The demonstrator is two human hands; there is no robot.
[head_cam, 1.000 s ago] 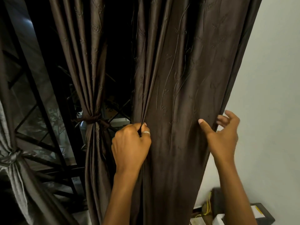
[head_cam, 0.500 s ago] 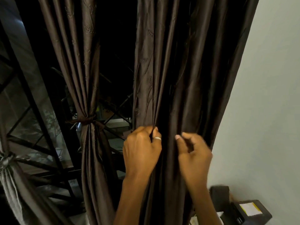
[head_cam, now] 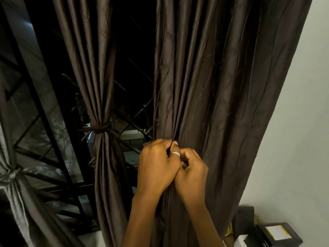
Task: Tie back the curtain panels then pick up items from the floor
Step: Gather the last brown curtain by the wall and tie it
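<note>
Loose brown curtain panel [head_cam: 222,97] against the white wall [head_cam: 302,122], left hand [head_cam: 157,168] and right hand [head_cam: 193,172] touching, both clenched on its folds, tied panel [head_cam: 102,104] to its left, black box [head_cam: 279,236] below right.

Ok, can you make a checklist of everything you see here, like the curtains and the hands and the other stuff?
Surface: floor barely in view, bottom edge only.
Job's things: right curtain panel hangs loose; middle curtain panel tied at its waist; grey curtain at far left knotted.
Clutter: black box with a pale label, low right.
Hands: left hand and right hand touch, both pinching folds of the loose panel; a ring on the left.
Cables: yellow cable beside the box.
Surroundings: window grille, dark outside; white wall to the right.
</note>
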